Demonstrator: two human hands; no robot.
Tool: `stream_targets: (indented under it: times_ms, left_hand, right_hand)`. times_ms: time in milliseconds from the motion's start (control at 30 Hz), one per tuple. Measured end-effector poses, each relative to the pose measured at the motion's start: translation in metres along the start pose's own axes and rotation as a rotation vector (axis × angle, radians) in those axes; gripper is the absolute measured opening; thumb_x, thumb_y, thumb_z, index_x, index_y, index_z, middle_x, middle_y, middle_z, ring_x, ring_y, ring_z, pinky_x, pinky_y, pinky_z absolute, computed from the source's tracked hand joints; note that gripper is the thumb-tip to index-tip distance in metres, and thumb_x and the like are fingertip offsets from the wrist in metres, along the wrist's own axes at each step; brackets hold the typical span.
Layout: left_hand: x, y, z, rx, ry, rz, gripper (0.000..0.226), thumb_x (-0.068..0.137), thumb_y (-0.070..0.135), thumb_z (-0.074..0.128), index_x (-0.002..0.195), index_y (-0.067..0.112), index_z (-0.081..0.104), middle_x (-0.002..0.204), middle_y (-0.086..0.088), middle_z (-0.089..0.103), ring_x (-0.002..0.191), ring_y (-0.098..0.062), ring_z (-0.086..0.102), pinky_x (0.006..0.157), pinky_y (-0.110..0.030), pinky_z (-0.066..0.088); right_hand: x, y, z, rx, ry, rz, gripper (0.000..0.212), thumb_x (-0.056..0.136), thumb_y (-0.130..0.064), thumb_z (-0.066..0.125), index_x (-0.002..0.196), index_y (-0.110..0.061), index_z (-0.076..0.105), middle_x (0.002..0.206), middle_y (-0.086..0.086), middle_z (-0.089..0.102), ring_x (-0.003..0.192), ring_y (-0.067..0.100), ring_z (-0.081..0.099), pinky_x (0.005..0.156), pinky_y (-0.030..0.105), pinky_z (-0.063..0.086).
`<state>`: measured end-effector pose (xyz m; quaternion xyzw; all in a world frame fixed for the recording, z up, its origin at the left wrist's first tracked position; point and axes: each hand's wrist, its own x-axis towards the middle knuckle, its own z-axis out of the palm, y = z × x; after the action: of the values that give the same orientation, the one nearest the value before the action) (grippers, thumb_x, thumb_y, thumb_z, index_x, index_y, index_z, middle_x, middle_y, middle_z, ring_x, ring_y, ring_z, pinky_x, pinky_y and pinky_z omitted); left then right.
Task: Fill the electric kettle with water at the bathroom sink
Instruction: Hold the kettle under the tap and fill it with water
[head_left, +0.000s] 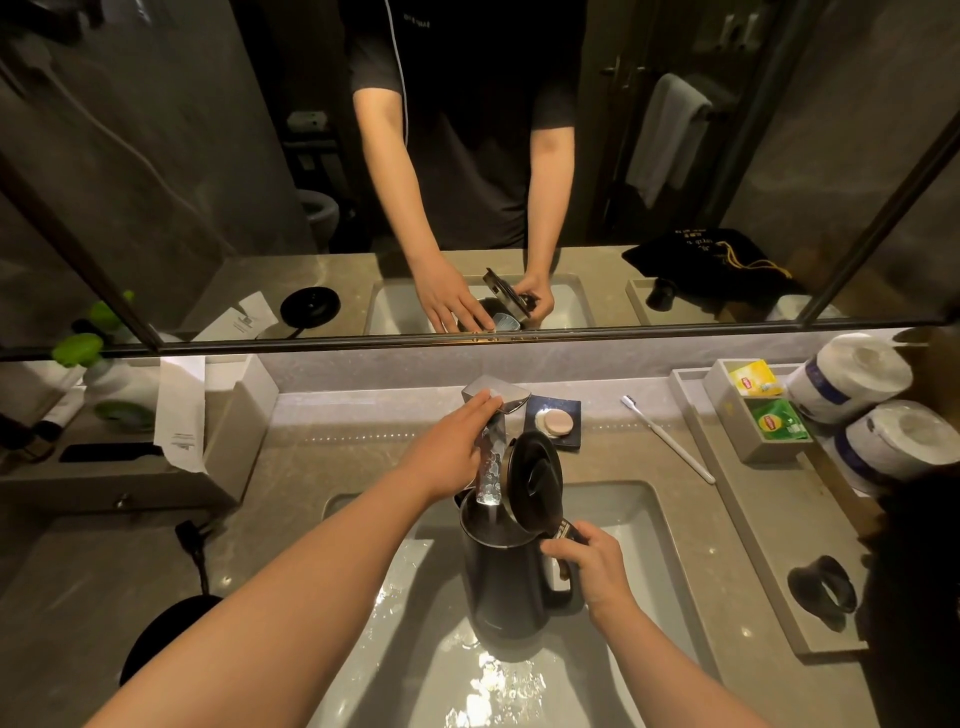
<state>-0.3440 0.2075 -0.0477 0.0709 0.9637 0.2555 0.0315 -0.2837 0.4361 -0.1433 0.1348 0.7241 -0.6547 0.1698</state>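
A dark electric kettle (501, 582) stands upright in the white sink (639, 525), its lid (535, 475) flipped up. The chrome faucet (493, 457) reaches over the kettle's open mouth, and a stream of water runs from the spout into it. My right hand (589, 564) grips the kettle's handle on the right side. My left hand (452, 447) rests flat on the faucet lever (511, 397), fingers stretched out. Water shines on the sink floor around and in front of the kettle.
The kettle's black base (161, 634) with its cord lies on the counter at left. A soap dish (553, 421) and a toothbrush (667, 436) sit behind the sink. A tray at right holds tea bags (756, 379), paper rolls (852, 376) and a black ring (823, 590). A mirror spans the wall.
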Motion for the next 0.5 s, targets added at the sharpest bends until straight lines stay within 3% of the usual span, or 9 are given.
stream_targets:
  times_ms: [267, 400, 500]
  left_hand:
    - [0.0006, -0.0016, 0.0014, 0.008, 0.003, -0.005, 0.070, 0.091, 0.015, 0.051, 0.146, 0.040, 0.015, 0.158, 0.012, 0.013, 0.138, -0.019, 0.028, 0.106, -0.040, 0.034]
    - [0.0007, -0.0023, 0.0022, 0.006, 0.003, -0.003, 0.071, 0.091, 0.015, 0.051, 0.146, 0.041, 0.015, 0.158, 0.012, 0.013, 0.139, -0.018, 0.027, 0.107, -0.040, 0.034]
    - [0.0009, -0.0025, 0.0022, 0.006, -0.001, -0.005, 0.071, 0.091, 0.015, 0.051, 0.146, 0.041, 0.015, 0.158, 0.012, 0.013, 0.139, -0.018, 0.028, 0.106, -0.040, 0.035]
  right_hand:
    - [-0.0001, 0.0005, -0.0011, 0.007, -0.008, -0.008, 0.028, 0.050, -0.024, 0.080, 0.061, -0.008, 0.060, 0.050, 0.004, 0.053, 0.045, 0.011, 0.052, 0.046, 0.030, 0.044]
    - [-0.0002, 0.0014, -0.0006, 0.008, -0.012, -0.014, 0.047, 0.047, -0.026, 0.080, 0.070, 0.008, 0.057, 0.053, 0.007, 0.054, 0.046, 0.013, 0.052, 0.047, 0.030, 0.044]
    - [-0.0009, 0.0019, 0.0003, 0.002, -0.015, -0.021, 0.046, 0.049, -0.025, 0.079, 0.072, 0.009, 0.060, 0.054, 0.007, 0.055, 0.047, 0.013, 0.052, 0.047, 0.030, 0.044]
